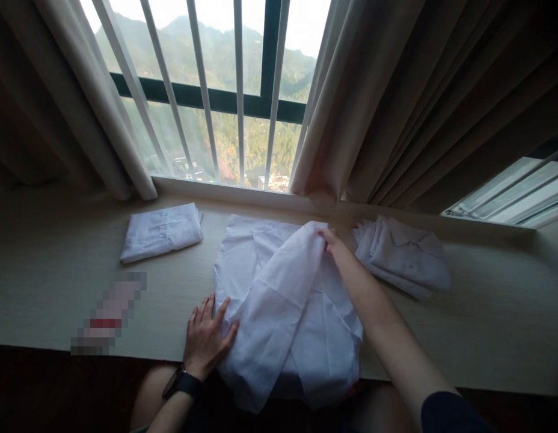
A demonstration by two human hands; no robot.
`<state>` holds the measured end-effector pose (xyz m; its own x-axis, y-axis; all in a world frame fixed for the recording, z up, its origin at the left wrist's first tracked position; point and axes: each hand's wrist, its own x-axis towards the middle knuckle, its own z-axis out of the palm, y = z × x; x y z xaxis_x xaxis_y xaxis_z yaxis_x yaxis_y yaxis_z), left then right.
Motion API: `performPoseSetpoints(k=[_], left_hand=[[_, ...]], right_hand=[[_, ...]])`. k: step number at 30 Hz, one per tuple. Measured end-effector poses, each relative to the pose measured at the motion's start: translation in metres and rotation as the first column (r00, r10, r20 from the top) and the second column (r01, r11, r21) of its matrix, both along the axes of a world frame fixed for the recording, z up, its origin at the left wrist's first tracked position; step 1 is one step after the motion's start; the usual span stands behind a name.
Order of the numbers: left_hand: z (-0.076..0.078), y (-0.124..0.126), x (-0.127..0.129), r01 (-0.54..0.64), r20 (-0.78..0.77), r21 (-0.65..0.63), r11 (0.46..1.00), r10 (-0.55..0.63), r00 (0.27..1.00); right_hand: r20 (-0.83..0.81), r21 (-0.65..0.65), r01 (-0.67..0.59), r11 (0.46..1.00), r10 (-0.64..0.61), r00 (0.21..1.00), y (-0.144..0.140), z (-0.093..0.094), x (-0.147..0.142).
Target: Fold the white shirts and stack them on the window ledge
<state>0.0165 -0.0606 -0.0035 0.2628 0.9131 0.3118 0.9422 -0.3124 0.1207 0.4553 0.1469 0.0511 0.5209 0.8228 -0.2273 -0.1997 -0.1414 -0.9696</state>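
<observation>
A white shirt [283, 300] lies spread on the pale wooden ledge [53, 270], its lower part hanging over the front edge toward my lap. My right hand [334, 240] reaches across and pinches a fold of the shirt's cloth near its far end, pulling a sleeve section over the body. My left hand [207, 335] rests flat with fingers spread on the shirt's near left edge, pressing it down. A dark watch is on my left wrist.
A folded white shirt [162, 231] lies at the left of the ledge. A pile of white shirts [403, 255] sits at the right. A blurred flat object [110, 316] lies near the front left. Curtains [396, 96] and a barred window [216, 90] stand behind.
</observation>
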Motion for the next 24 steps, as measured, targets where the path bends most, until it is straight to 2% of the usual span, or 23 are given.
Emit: performPoseSetpoints(k=[2, 4, 6, 7, 8, 12, 15, 18, 24], left_hand=[[0.001, 0.001, 0.0, 0.0, -0.003, 0.002, 1.0, 0.0, 1.0], [0.001, 0.002, 0.001, -0.001, -0.008, 0.006, 1.0, 0.001, 1.0], [0.0, 0.003, 0.0, 0.0, -0.017, 0.008, 1.0, 0.001, 1.0], [-0.001, 0.003, 0.0, 0.0, -0.021, 0.009, 1.0, 0.0, 1.0], [-0.001, 0.003, 0.0, 0.002, -0.025, 0.01, 1.0, -0.002, 1.0], [-0.003, 0.004, -0.001, 0.015, -0.025, 0.015, 1.0, -0.015, 1.0], [-0.004, 0.006, -0.001, 0.018, -0.019, 0.022, 1.0, -0.018, 1.0], [-0.005, 0.007, -0.002, 0.027, -0.014, 0.031, 0.999, -0.026, 1.0], [-0.006, 0.007, -0.003, 0.025, -0.021, 0.023, 0.999, -0.024, 0.999]], right_hand=[[0.107, -0.037, 0.086, 0.996, -0.081, 0.991, -0.001, -0.017, -0.002], [0.368, -0.076, 0.101, 0.992, -0.066, 0.927, 0.006, -0.027, -0.009], [0.632, -0.143, 0.025, 0.989, 0.071, 0.772, 0.022, -0.032, -0.026], [0.709, -0.188, -0.027, 0.982, 0.155, 0.688, 0.033, -0.033, -0.037], [0.74, -0.229, -0.079, 0.97, 0.226, 0.633, 0.044, -0.035, -0.051], [0.722, -0.3, -0.192, 0.934, 0.354, 0.595, 0.086, -0.045, -0.107], [0.73, -0.31, -0.275, 0.91, 0.413, 0.545, 0.106, -0.05, -0.126], [0.739, -0.252, -0.343, 0.905, 0.409, 0.536, 0.115, -0.05, -0.122], [0.792, -0.211, -0.267, 0.94, 0.325, 0.517, 0.105, -0.051, -0.097]])
